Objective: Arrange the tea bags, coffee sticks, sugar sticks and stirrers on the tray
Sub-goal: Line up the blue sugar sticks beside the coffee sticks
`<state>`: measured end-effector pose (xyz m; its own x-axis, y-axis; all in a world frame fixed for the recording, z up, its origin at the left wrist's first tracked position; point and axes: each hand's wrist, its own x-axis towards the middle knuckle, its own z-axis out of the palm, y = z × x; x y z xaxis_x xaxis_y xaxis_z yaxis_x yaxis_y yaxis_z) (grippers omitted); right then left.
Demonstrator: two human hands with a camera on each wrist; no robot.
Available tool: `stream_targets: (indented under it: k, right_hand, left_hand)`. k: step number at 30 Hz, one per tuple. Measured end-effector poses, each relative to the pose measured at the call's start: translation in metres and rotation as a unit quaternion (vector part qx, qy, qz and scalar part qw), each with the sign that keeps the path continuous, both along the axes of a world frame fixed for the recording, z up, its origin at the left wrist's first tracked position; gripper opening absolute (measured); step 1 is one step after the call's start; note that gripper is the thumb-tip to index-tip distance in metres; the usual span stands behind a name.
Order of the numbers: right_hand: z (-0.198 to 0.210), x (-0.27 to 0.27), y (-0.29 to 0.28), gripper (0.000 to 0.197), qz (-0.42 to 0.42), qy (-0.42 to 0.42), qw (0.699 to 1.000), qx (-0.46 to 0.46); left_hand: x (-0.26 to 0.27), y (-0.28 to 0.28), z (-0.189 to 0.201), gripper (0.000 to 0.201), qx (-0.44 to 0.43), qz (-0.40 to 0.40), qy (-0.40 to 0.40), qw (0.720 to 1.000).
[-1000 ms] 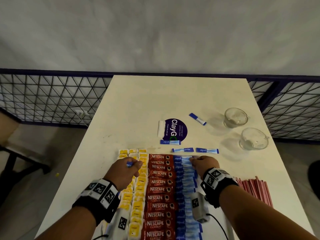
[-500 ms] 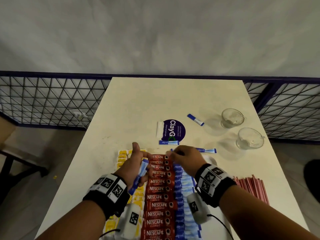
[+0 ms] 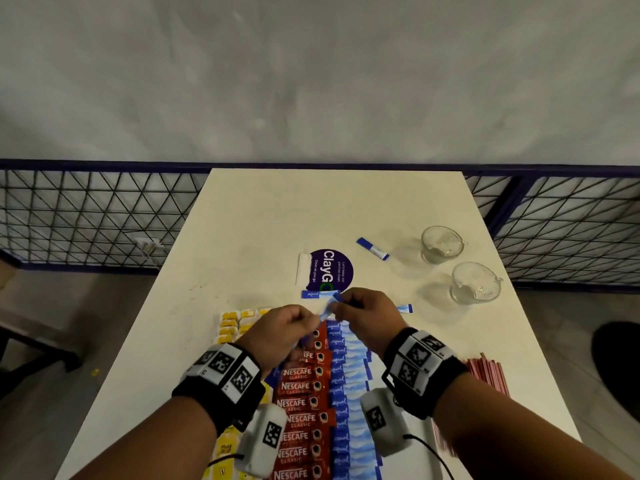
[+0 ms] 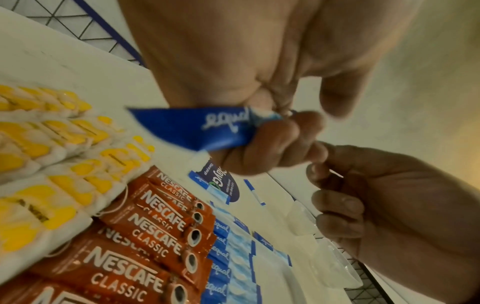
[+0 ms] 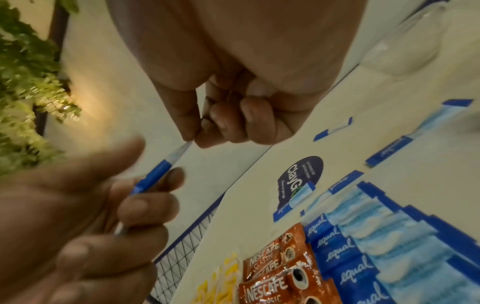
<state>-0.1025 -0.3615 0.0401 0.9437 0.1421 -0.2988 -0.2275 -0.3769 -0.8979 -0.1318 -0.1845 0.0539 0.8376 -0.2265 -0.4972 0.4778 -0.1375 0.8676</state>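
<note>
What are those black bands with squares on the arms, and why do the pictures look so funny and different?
No machine here: a person wears three cameras. One on the head looks down at both hands. The black bands carry one more on each wrist, peering along the fingers, so things look huge and bent. On the table lie yellow tea bags, red coffee sticks, blue sugar sticks, red stirrers and two glass cups. The left hand and right hand both pinch one blue sugar stick, held above the rows.
</note>
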Motion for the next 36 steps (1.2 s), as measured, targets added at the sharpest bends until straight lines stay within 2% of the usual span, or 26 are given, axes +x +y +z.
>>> stream_targets:
  k: [2,4,6,10,14,21,28,30,32,36]
  right_hand:
    - [-0.001,0.000,-0.005,0.016,-0.028,0.036,0.997,0.060]
    - [0.002,-0.001,-0.009,0.013,-0.024,0.060,0.993,0.095]
    - [0.003,-0.002,-0.014,0.012,-0.022,0.065,0.992,0.106]
    - [-0.004,0.001,-0.026,0.013,-0.038,0.087,0.989,0.113]
    - [-0.025,0.003,-0.049,0.012,-0.108,0.121,0.978,0.129]
    - [-0.068,-0.006,-0.062,0.015,-0.097,0.205,0.974,-0.015]
    - [-0.077,0.001,-0.042,0.018,-0.112,0.206,0.971,-0.046]
    - [-0.078,0.004,-0.040,0.020,-0.094,0.199,0.970,-0.104]
    - [-0.080,0.007,-0.036,0.029,-0.052,0.186,0.964,-0.182]
    - [-0.076,0.008,-0.033,0.041,0.017,0.175,0.937,-0.303]
  left_hand:
    - [0.000,0.003,-0.004,0.017,0.043,-0.001,-0.032,0.999]
    - [0.002,0.005,-0.007,0.018,0.084,-0.012,-0.053,0.995]
    - [0.006,0.003,-0.006,0.018,0.142,-0.027,-0.092,0.985]
    - [0.011,-0.005,-0.008,0.014,0.236,-0.001,-0.170,0.957]
    - [0.011,0.001,-0.014,0.019,0.283,0.026,-0.164,0.945]
    - [0.001,0.025,-0.024,0.025,0.323,0.006,-0.120,0.939]
    - [-0.009,0.037,-0.024,0.021,0.331,0.004,-0.098,0.939]
    - [-0.011,0.039,-0.024,0.020,0.339,-0.004,-0.096,0.936]
    - [-0.012,0.043,-0.024,0.019,0.337,-0.001,-0.093,0.937]
    - [-0.015,0.048,-0.025,0.018,0.339,-0.002,-0.087,0.937]
